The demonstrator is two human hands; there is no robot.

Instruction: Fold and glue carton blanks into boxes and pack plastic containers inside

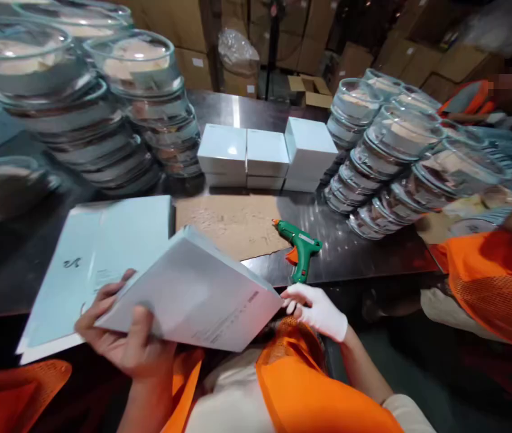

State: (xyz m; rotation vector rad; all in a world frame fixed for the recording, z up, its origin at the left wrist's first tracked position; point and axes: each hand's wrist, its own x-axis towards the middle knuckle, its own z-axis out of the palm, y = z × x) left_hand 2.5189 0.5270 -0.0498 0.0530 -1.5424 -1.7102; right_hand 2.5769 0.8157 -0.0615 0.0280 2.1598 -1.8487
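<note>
A white printed box [197, 294] is tilted in front of me, above the near edge of the table. My left hand [125, 331], bare, grips its left end, thumb on the near face and fingers behind. At the box's right corner is my right hand [314, 311] in a white glove, its fingers bent and touching that corner. A green glue gun [300, 245] with an orange trigger lies just beyond my right hand. Behind the box lie a brown cardboard sheet [233, 219] and, to the left, a stack of flat white printed card [121, 234].
Several white boxes [267, 150] stand at the back of the dark table [373, 258]. Tall stacks of glass bowls [148, 90] rise at left, and more glass bowls [400, 132] at right. A person in an orange vest [494, 282] is on the right. Cartons [310, 90] fill the background.
</note>
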